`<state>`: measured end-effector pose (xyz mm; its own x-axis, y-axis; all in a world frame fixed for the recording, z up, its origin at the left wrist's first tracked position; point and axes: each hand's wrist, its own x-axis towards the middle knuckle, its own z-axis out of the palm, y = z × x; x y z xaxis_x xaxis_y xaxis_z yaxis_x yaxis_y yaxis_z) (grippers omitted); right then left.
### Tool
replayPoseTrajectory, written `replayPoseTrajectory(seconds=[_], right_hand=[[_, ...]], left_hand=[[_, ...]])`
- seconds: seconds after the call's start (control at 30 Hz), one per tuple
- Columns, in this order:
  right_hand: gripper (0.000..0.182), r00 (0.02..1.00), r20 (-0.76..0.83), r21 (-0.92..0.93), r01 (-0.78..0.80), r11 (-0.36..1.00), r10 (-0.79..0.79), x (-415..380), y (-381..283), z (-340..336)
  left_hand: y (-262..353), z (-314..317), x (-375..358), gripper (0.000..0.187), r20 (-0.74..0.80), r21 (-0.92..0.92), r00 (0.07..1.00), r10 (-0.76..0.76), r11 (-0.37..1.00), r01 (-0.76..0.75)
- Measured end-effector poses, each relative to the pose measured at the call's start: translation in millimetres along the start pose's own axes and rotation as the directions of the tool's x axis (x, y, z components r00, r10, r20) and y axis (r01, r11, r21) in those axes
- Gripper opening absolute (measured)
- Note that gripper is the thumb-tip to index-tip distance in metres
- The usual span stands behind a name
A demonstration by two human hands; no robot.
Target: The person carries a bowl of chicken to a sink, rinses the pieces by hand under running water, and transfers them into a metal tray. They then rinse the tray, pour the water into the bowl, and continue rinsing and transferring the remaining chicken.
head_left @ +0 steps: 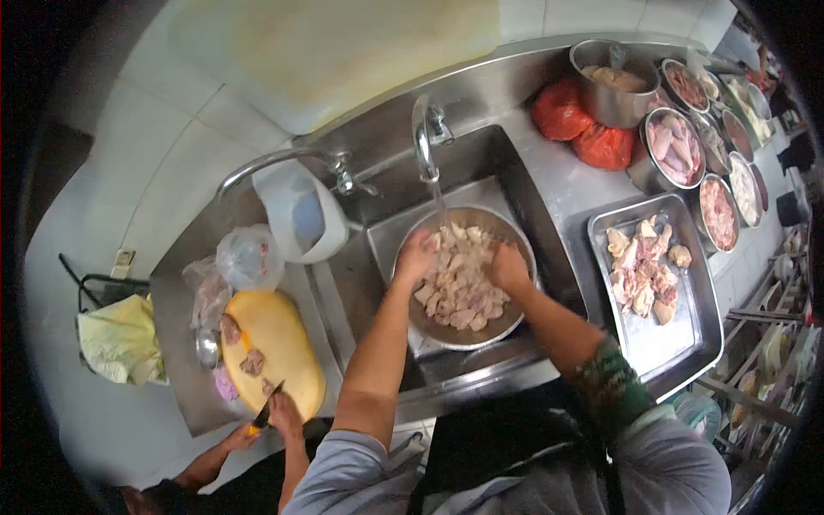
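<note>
A round metal bowl (515,322) full of cut pale meat pieces (463,283) sits in the sink under a faucet (422,142), from which water runs into it. My left hand (415,257) is at the bowl's left side, against the meat, its fingers partly hidden. On the right side my right hand (506,264) reaches in among the pieces, its fingertips out of sight in the meat. Whether either hand grips a piece cannot be seen.
A co-worker's hands (283,414) hold a knife (264,412) over meat on a yellow board (292,343) at the left. A white container (296,215) stands behind. Right are a metal tray (661,356) of meat, red bags (562,112) and several meat bowls (674,150).
</note>
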<state>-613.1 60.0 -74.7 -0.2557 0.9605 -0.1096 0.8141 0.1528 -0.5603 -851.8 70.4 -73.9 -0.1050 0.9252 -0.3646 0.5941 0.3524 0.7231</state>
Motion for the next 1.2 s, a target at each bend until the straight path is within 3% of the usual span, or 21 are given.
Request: replayPoseTrajectory(seconds=[0.07,0.1,0.13,0.17,0.27,0.33,0.37,0.47,0.5,0.57,0.63,0.67,0.7,0.73,0.8,0.83,0.93,1.07,1.1,1.13,1.2], right_hand=[[0.036,0.989,-0.080,0.119,-0.113,0.986,0.122,-16.4,8.9,4.6],[0.036,0.969,0.009,0.359,-0.232,0.904,0.245,-21.5,9.0,1.8],[0.036,0.932,0.109,0.567,-0.343,0.749,0.344,-23.3,9.2,-1.9],[0.036,0.883,0.224,0.724,-0.435,0.536,0.413,-26.6,8.6,-11.4],[0.041,0.849,0.412,0.901,-0.433,-0.012,0.330,-44.7,-7.6,-75.6],[0.039,0.852,0.383,0.872,-0.461,0.166,0.357,-63.9,-13.1,-136.8],[0.037,0.871,0.296,0.891,-0.400,0.214,0.393,-78.9,-12.9,-162.4],[0.031,0.861,-0.018,0.844,-0.259,0.469,0.508,-121.3,9.9,-227.8],[0.028,0.821,-0.082,0.767,-0.310,0.562,0.564,-136.6,27.7,-245.4],[0.027,0.748,-0.085,0.692,-0.431,0.580,0.658,-158.1,44.9,-271.0],[0.028,0.712,-0.125,0.646,-0.470,0.601,0.691,-177.9,82.1,-268.6],[0.029,0.714,-0.157,0.631,-0.459,0.625,0.682,-186.4,95.9,-268.5],[0.037,0.694,-0.025,0.578,-0.578,0.577,0.720,-190.0,84.2,-284.5],[0.045,0.674,-0.015,0.394,-0.674,0.624,0.738,-199.1,92.5,-292.3],[0.050,0.786,-0.367,-0.082,-0.559,0.825,0.497,-217.4,108.7,-295.3],[0.048,0.732,-0.440,-0.169,-0.637,0.752,0.521,-219.2,104.5,-300.9],[0.044,0.669,-0.439,0.212,-0.571,0.793,0.600,-212.5,72.3,-311.4],[0.026,0.850,-0.388,0.451,-0.162,0.878,0.356,-180.4,7.7,-271.4],[0.025,0.854,-0.093,0.522,-0.396,0.756,0.511,-164.3,-26.0,-271.6],[0.025,0.951,-0.180,0.529,-0.122,0.840,0.251,-147.2,-19.3,-236.7],[0.025,0.987,-0.075,0.715,-0.044,0.697,0.140,-101.0,-23.2,-169.2]], left_hand=[[-20.9,22.8,15.9,0.051,-0.049,0.232,0.999,0.003,0.973,0.008],[-18.3,30.5,13.5,0.051,-0.083,0.301,0.996,0.025,0.954,0.001],[-15.8,39.8,18.0,0.052,-0.112,0.371,0.992,0.059,0.929,-0.014],[-38.4,54.2,41.6,0.061,0.008,0.216,1.000,-0.008,0.976,0.006],[-81.7,89.7,72.7,0.068,-0.190,0.265,0.971,-0.144,0.945,0.192],[-37.8,72.2,55.9,0.068,-0.124,0.470,0.974,-0.191,0.853,0.227],[-58.8,83.0,64.0,0.066,-0.205,0.446,0.967,-0.152,0.865,0.231],[-48.2,78.0,63.4,0.067,-0.143,0.472,0.977,-0.157,0.857,0.206],[-22.8,80.0,40.0,0.069,-0.287,0.374,0.949,-0.127,0.898,0.234],[-94.4,128.2,58.9,0.065,-0.347,0.601,0.937,0.034,0.775,0.194],[-110.0,138.8,63.7,0.061,-0.425,0.573,0.900,0.103,0.800,0.179],[-85.6,130.9,69.6,0.062,-0.375,0.507,0.902,-0.213,0.768,0.392],[-35.3,103.5,45.7,0.058,-0.292,0.499,0.932,-0.214,0.797,0.339],[-111.2,138.2,84.8,0.051,-0.440,0.597,0.897,-0.046,0.731,0.330],[-35.4,113.7,52.2,0.043,-0.383,0.498,0.904,-0.192,0.781,0.377],[-60.1,117.2,57.9,0.042,-0.383,0.521,0.912,-0.145,0.781,0.343],[-69.4,109.0,55.1,0.043,-0.353,0.516,0.932,-0.079,0.815,0.264],[-35.6,84.2,56.6,0.048,-0.255,0.417,0.962,0.095,0.909,0.021],[-24.9,82.7,59.5,0.048,-0.280,0.396,0.946,0.166,0.917,-0.044],[-11.2,87.5,66.0,0.048,-0.307,0.375,0.923,0.233,0.921,-0.108],[11.1,94.4,77.2,0.047,-0.364,0.340,0.859,0.359,0.910,-0.237]])
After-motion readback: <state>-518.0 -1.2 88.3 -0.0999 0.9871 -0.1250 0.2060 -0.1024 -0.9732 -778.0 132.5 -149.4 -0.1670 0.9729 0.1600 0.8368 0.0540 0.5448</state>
